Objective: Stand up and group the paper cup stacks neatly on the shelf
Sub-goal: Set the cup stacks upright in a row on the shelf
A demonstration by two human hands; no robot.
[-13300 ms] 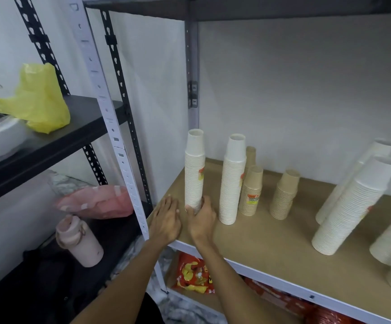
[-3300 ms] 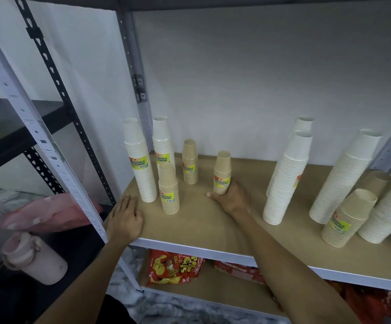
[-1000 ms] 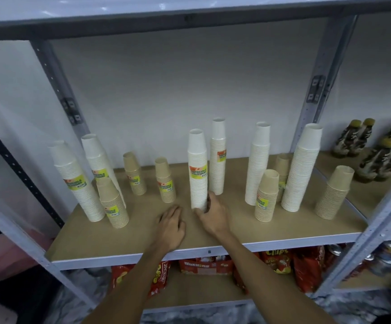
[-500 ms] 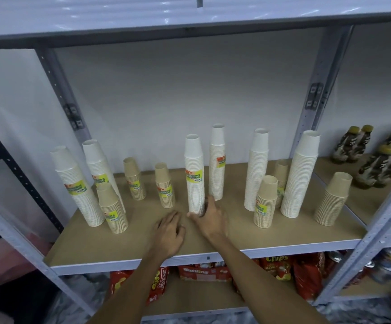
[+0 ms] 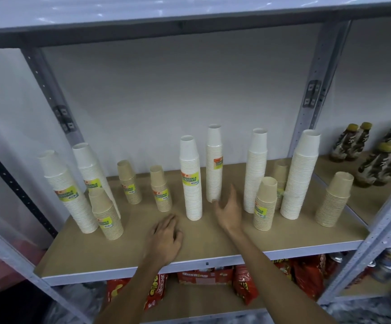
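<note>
Shelf point(image 5: 124, 251) lined with upright paper cup stacks point(image 5: 256, 171), left hand point(image 5: 166, 237) resting relaxed and empty on the board, tall white stack point(image 5: 191, 178) at its one o'clock, right hand point(image 5: 228, 211) spread wide, empty, beside the base of the rear white stack point(image 5: 214, 164) at its eleven o'clock, contact unclear

yellow-green label on the tall white cup stack point(image 5: 191, 183) reading "DISPOSABLE TABLEWARE", same label partly legible on the left white cup stack point(image 5: 67, 194), red snack bag point(image 5: 283, 265) showing "hips", other print unreadable

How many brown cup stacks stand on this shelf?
6 brown stacks: front left, two left of centre, one front right, one half hidden behind it, one far right. Others may hide behind white stacks.
</note>
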